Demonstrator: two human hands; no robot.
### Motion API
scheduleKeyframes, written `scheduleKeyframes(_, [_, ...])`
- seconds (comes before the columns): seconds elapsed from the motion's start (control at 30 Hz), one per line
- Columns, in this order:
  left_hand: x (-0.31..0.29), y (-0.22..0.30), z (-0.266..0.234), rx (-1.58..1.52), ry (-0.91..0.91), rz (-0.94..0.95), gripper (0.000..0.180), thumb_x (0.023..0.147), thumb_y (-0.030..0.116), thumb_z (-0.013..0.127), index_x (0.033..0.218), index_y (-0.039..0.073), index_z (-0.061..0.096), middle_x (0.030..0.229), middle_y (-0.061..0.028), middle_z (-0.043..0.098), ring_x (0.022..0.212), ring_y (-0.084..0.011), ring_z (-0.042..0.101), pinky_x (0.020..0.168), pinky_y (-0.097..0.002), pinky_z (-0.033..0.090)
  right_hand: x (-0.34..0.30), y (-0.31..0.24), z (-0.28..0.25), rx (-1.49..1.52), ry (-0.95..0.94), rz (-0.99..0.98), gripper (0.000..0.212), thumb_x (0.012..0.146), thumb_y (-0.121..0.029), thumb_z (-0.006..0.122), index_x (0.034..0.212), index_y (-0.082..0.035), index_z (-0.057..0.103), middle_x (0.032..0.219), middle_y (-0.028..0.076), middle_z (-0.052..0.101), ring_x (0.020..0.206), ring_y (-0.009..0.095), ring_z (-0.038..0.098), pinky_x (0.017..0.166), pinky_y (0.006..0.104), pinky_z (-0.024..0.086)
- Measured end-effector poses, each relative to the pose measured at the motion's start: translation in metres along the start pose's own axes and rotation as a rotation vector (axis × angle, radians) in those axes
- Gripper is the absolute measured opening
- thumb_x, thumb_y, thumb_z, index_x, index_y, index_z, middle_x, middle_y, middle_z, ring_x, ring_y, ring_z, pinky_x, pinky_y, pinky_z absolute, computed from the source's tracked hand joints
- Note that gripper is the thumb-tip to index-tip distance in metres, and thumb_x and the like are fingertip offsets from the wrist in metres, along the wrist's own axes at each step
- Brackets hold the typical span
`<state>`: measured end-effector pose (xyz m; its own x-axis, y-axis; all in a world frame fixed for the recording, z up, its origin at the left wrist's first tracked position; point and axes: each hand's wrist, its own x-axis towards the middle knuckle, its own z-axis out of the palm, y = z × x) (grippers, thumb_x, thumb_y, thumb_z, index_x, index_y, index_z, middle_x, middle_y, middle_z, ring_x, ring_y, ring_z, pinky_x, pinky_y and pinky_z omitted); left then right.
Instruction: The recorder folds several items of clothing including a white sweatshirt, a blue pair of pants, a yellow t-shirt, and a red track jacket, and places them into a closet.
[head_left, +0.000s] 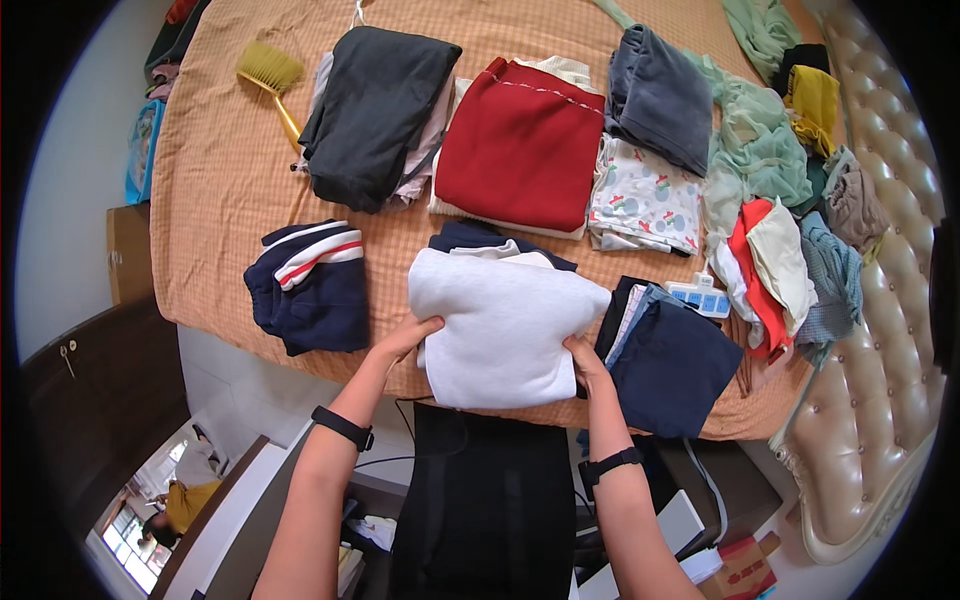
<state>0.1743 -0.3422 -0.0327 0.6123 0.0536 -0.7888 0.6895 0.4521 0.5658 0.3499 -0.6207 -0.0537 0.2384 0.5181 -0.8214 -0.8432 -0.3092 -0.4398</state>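
- The folded white garment (pixel 502 325) lies at the near edge of the orange checked bed (pixel 215 170), overhanging it slightly.
- Folded piles crowd both sides: the navy striped garment (pixel 310 285) left, the dark blue pile (pixel 672 360) touching it on the right.
- The left hand (pixel 405 340) grips its left edge, fingers curled closed.
- The right hand (pixel 588 362) pinches its right edge, fingers tucked under.

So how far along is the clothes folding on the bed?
Well along, it seems. Done: folded stacks lie on the bed, among them a red one, a dark grey one and a navy striped one. In hand: the left hand and right hand grip a folded white garment at its sides. Left: a loose heap of clothes by the headboard.
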Motion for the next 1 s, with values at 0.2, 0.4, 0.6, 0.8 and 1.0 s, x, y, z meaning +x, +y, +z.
scheduleKeyframes(0.2, [-0.011,0.007,0.015,-0.141,-0.001,0.076,0.080,0.076,0.044,0.064,0.132,-0.001,0.027,0.131,-0.0128,0.037,0.121,-0.0242,0.036,0.101,-0.0337,0.027,-0.018,-0.010,0.008,0.114,-0.053,-0.035,0.091,0.066,-0.041,0.074,0.131,-0.001,0.026,0.126,0.013,0.042,0.115,0.026,0.042,0.094,0.0363,0.037])
scheduleKeyframes(0.4, [-0.061,0.019,0.032,-0.268,0.109,0.127,0.088,0.071,0.052,0.065,0.133,0.003,0.027,0.131,-0.0114,0.038,0.119,-0.0235,0.037,0.097,-0.0345,0.034,-0.058,-0.061,0.036,0.044,-0.069,-0.181,0.086,0.066,-0.040,0.074,0.129,-0.002,0.029,0.118,0.012,0.047,0.107,0.025,0.047,0.091,0.0356,0.039])
scheduleKeyframes(0.6, [-0.162,0.024,0.067,-0.707,0.256,0.399,0.072,0.078,0.033,0.065,0.132,0.003,0.029,0.128,-0.0113,0.038,0.115,-0.0229,0.041,0.096,-0.0340,0.036,-0.116,-0.141,0.111,-0.303,-0.305,-0.211,0.085,0.068,-0.047,0.068,0.129,-0.001,0.029,0.117,0.013,0.046,0.107,0.025,0.046,0.090,0.0357,0.039])
scheduleKeyframes(0.8, [-0.303,0.007,0.101,-0.853,0.431,0.528,0.066,0.084,0.043,0.054,0.131,0.002,0.030,0.127,-0.0122,0.042,0.115,-0.0208,0.043,0.095,-0.0344,0.037,-0.194,-0.158,0.226,-0.629,-0.580,-0.150,0.086,0.071,-0.049,0.064,0.130,0.001,0.027,0.122,0.016,0.043,0.109,0.025,0.045,0.091,0.0356,0.038])
scheduleKeyframes(1.0, [-0.421,-0.081,0.162,-0.978,0.854,0.646,0.070,0.085,0.049,0.049,0.132,0.001,0.028,0.129,-0.0131,0.041,0.116,-0.0205,0.042,0.097,-0.0318,0.036,-0.227,-0.078,0.315,-0.946,-0.889,-0.047,0.086,0.078,-0.052,0.056,0.134,0.004,0.022,0.132,0.018,0.035,0.117,0.026,0.040,0.097,0.0347,0.033])
